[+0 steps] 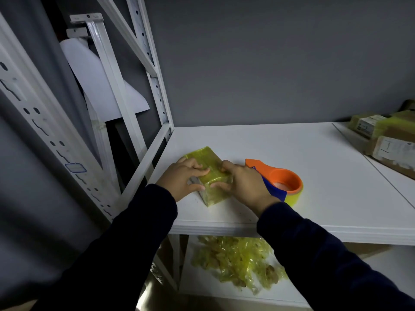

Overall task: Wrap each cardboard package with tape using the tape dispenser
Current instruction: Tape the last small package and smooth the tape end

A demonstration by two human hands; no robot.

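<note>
A small cardboard package (pixel 210 162) covered in yellow tape lies on the white shelf (pixel 314 167), near its left front corner. My left hand (pixel 183 179) grips the package's left side, fingers over the top and thumb on the near face. From the right, my right hand (pixel 243 184) holds it with the thumb on the near face and fingers curled over the top edge. The orange tape dispenser (pixel 284 179), with a blue blade guard and a yellow tape roll, lies on the shelf just right of my right hand, untouched.
Several taped cardboard packages (pixel 386 140) are stacked at the shelf's far right. A heap of crumpled yellow tape scraps (pixel 238 263) lies on the lower shelf. White metal rack uprights (pixel 157 86) stand at the left, against a grey wall.
</note>
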